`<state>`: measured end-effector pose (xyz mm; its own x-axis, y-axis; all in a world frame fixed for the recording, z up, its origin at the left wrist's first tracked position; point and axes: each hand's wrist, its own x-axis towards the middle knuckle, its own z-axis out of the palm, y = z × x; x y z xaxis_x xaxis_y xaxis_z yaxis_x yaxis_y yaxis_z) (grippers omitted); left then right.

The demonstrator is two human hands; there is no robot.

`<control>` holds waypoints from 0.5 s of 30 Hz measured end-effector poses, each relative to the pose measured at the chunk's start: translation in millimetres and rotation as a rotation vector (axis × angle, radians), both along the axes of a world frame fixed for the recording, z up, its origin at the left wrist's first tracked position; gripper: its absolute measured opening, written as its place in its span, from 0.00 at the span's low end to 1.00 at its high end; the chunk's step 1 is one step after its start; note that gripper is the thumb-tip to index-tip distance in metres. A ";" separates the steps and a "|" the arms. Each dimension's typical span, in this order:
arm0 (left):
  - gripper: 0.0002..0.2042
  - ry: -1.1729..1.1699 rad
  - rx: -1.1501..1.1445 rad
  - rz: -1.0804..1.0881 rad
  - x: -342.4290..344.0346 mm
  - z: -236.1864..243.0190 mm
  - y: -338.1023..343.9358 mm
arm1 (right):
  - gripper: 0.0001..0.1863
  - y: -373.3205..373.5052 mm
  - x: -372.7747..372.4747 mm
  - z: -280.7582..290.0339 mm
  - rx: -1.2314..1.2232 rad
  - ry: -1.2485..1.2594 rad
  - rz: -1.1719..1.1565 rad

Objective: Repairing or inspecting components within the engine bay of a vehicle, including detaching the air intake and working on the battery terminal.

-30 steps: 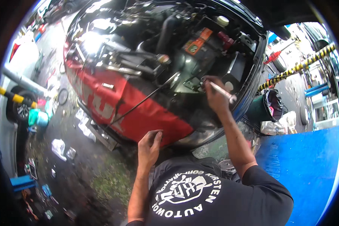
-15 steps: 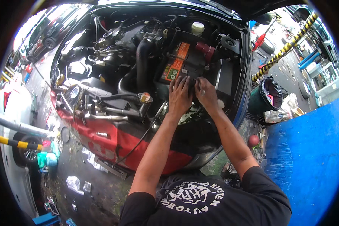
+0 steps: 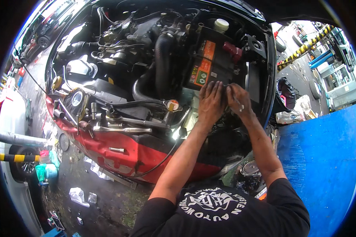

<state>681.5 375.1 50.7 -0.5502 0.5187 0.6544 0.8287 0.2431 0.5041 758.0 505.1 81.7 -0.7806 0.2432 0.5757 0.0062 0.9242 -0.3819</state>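
Note:
A black car battery (image 3: 216, 65) with an orange and green label sits at the right of the engine bay. At its near edge, my left hand (image 3: 211, 103) has its fingers bent and close together. Right beside it, my right hand (image 3: 239, 101) is closed at the battery's near right corner. Whatever the fingertips grip is hidden beneath and between the hands. A red terminal cover (image 3: 232, 51) lies on the battery's far right side. Left of my left hand runs a thick black hose (image 3: 164, 59), with a radiator cap (image 3: 171, 105) nearer to me.
Ratchets and sockets (image 3: 122, 129) lie along the front of the bay on a red fender cover (image 3: 103, 148), with one loose socket (image 3: 116, 149). A blue panel (image 3: 316, 158) stands at the right, near a lined bin (image 3: 285, 94). Wrappers (image 3: 79, 196) litter the floor.
The view has shifted, so the engine bay and both hands appear farther right. My hands stay together at the battery's near edge, with slight finger movement.

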 end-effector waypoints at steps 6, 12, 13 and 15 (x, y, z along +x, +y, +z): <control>0.27 -0.064 -0.043 -0.048 0.1 -7.6 4.4 | 0.09 20.3 -14.9 8.7 0.125 -0.226 -0.044; 0.29 -0.027 -0.118 -0.011 1.4 -5.6 7.5 | 0.10 89.9 -54.4 45.8 -1.086 -0.907 -0.164; 0.30 -0.046 -0.143 -0.027 1.5 -5.1 6.9 | 0.10 92.2 -49.3 47.1 -0.749 -0.861 -0.042; 0.30 -0.022 -0.092 -0.018 1.5 -5.1 5.5 | 0.09 83.3 -31.0 41.8 -0.411 -0.806 0.079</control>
